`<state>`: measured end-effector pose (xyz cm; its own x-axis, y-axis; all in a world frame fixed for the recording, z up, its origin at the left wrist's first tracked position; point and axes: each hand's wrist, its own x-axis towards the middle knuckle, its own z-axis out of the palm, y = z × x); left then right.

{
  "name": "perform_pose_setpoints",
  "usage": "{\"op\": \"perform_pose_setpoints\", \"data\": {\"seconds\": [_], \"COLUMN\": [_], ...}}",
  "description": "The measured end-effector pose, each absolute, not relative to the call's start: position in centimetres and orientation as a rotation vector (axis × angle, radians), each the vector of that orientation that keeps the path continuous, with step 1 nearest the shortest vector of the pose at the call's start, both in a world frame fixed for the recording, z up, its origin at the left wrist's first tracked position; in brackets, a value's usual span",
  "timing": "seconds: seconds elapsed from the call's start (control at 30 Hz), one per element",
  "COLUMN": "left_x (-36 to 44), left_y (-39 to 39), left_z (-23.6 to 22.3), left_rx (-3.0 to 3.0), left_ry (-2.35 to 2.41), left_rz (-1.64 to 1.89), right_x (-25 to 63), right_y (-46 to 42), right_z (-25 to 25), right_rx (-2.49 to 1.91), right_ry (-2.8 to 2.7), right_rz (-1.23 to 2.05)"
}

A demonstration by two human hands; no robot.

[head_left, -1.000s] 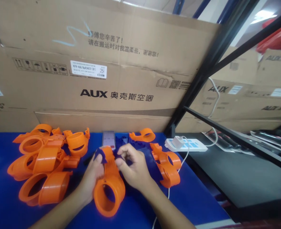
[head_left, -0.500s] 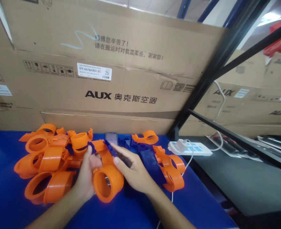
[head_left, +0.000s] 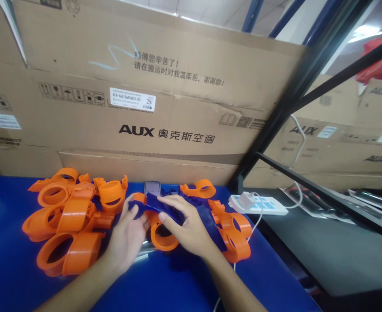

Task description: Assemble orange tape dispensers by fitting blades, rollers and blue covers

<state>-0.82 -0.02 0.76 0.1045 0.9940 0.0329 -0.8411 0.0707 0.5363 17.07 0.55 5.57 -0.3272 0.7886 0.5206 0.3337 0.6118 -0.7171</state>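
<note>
the left hand [head_left: 127, 240] pinches the far end of a glossy orange holder [head_left: 165, 246] — its ring (smooth, hollow) toward five o'clock — while the right hand [head_left: 191, 227], thumb and fingers clamped, grips a dark blue piece [head_left: 158, 206] against it. a phone [head_left: 152, 187] sits at twelve, more orange holders [head_left: 76, 211] at nine.

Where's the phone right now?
In the head view, slightly left of centre, the phone is at the back of the blue table, near the cardboard box, beyond the left hand and right hand.
</note>
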Motion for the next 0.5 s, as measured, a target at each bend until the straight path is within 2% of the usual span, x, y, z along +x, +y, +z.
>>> {"op": "perform_pose_setpoints", "data": {"seconds": [0.5], "left_x": [-1.15], "left_y": [0.13], "left_z": [0.69], "left_rx": [0.520], "left_ry": [0.361], "left_rz": [1.472], "right_x": [16.89], "right_y": [0.57], "right_z": [5.39], "right_rx": [-0.893], "right_ry": [-1.903], "right_rz": [0.641]}}
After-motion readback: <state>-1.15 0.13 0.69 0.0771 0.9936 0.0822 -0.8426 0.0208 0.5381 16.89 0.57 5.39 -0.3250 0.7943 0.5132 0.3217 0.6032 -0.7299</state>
